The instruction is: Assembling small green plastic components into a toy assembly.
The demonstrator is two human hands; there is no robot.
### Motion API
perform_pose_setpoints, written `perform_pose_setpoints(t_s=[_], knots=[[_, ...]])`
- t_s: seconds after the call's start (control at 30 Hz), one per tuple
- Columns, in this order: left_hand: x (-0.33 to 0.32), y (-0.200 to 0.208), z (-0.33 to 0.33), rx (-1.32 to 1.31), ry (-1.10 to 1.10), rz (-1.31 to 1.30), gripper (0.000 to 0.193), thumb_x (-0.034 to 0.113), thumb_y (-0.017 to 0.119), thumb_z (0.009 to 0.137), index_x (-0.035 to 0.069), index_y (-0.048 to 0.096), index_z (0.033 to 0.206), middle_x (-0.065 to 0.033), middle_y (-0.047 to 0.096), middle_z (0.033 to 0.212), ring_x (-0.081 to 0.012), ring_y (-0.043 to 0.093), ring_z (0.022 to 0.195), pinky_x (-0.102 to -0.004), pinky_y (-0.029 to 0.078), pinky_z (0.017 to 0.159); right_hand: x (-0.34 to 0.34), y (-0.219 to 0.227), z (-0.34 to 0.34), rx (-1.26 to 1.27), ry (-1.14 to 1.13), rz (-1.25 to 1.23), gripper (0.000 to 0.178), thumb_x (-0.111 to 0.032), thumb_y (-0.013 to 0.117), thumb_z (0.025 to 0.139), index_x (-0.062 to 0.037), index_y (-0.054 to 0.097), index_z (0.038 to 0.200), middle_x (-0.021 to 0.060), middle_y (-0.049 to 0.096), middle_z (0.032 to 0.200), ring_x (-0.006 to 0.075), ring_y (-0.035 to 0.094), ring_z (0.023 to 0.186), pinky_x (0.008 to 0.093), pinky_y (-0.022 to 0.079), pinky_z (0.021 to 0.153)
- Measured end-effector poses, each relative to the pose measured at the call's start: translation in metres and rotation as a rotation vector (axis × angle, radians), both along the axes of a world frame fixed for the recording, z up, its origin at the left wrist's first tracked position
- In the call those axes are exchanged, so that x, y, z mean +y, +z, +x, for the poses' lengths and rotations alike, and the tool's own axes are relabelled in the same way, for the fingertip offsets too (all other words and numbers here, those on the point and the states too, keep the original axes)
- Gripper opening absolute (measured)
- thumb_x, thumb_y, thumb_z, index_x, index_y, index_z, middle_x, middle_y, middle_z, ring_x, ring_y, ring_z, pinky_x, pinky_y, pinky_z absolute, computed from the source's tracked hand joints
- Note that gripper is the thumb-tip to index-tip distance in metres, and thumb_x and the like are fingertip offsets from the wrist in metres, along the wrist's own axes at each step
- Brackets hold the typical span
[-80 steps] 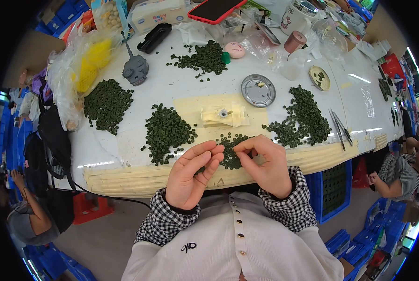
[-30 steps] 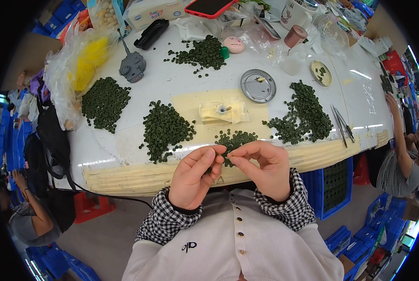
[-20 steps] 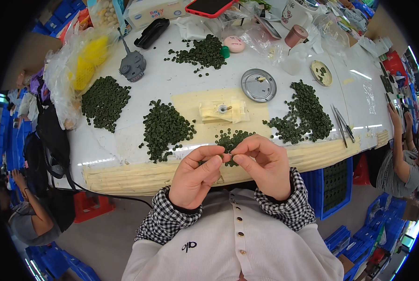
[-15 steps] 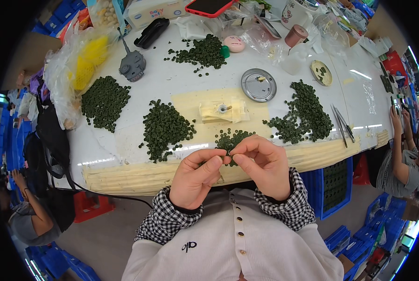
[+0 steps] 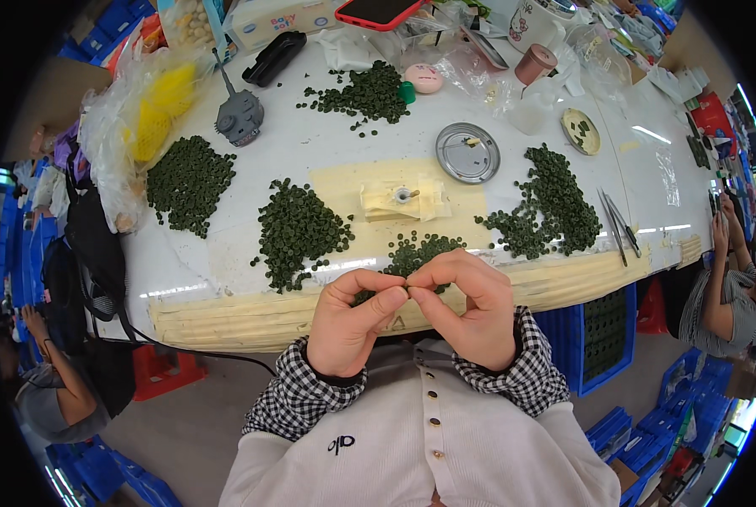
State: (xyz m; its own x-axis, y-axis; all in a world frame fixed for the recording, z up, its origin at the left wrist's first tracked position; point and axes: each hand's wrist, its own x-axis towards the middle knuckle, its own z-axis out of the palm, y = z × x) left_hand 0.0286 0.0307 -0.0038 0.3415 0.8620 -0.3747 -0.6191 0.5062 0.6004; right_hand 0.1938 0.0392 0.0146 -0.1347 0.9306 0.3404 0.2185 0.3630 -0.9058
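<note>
Just in front of my chest, above the padded table edge, my left hand (image 5: 354, 318) and my right hand (image 5: 467, 306) meet fingertip to fingertip. Each is closed in a pinch of thumb and forefinger. A small dark green piece shows as a dark speck between them, mostly hidden by the fingers. Right behind my hands is a small heap of dark green round pieces (image 5: 422, 250). Larger heaps of similar pieces lie to the left (image 5: 298, 232) and right (image 5: 555, 203). A clear-taped block with a small round fitting (image 5: 404, 198) sits beyond the small heap.
Two tweezers (image 5: 619, 224) lie at the right. Farther back are a round metal lid (image 5: 467, 154), a cream dish (image 5: 580, 131), a grey toy tank (image 5: 239, 118), a black stapler-like object (image 5: 274, 59) and a red-cased phone (image 5: 380, 12). Other people sit at both sides.
My fingertips have come together; a small gap showed between them before. My right hand has shifted slightly left. The heaps look the same.
</note>
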Motion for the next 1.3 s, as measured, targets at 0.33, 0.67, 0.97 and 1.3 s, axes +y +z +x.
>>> perform_pose_setpoints(t_s=[0.33, 0.67, 0.97, 1.3], knots=[[0.002, 0.001, -0.003, -0.089, -0.109, 0.012, 0.007, -0.001, 0.062, 0.081, 0.001, 0.061, 0.089, -0.0031, 0.059, 0.076, -0.0055, 0.045, 0.060, -0.0194, 0.036, 0.052, 0.001, -0.004, 0.009, 0.260, 0.196, -0.205, 0.012, 0.005, 0.065, 0.072, 0.0004, 0.062, 0.083, 0.0080, 0.060, 0.081, 0.0166, 0.058, 0.074, 0.0250, 0.045, 0.066], [0.005, 0.006, -0.006, 0.048, -0.233, 0.064, 0.008, 0.004, 0.060, 0.084, -0.002, 0.063, 0.089, -0.0063, 0.064, 0.082, -0.0042, 0.049, 0.062, -0.0164, 0.037, 0.053, 0.005, 0.007, 0.018, -0.031, 0.171, -0.013, 0.014, 0.004, 0.068, 0.069, -0.0012, 0.062, 0.080, 0.0073, 0.059, 0.080, 0.0179, 0.057, 0.074, 0.0262, 0.045, 0.065], [0.003, 0.002, -0.005, 0.225, -0.202, 0.152, 0.010, 0.006, 0.058, 0.086, -0.001, 0.064, 0.090, -0.0049, 0.066, 0.084, -0.0024, 0.049, 0.065, -0.0176, 0.040, 0.059, 0.004, 0.007, 0.016, -0.070, 0.126, 0.011, 0.015, 0.004, 0.069, 0.068, -0.0016, 0.063, 0.080, 0.0078, 0.060, 0.079, 0.0177, 0.058, 0.072, 0.0256, 0.046, 0.063], [0.002, 0.007, -0.002, 0.341, -0.177, 0.230, 0.010, 0.006, 0.058, 0.086, -0.002, 0.064, 0.087, -0.0036, 0.066, 0.082, -0.0039, 0.053, 0.071, -0.0199, 0.043, 0.066, 0.004, 0.003, 0.016, -0.136, 0.110, 0.150, 0.018, 0.002, 0.071, 0.066, -0.0001, 0.062, 0.081, 0.0090, 0.060, 0.078, 0.0213, 0.059, 0.072, 0.0281, 0.048, 0.062]])
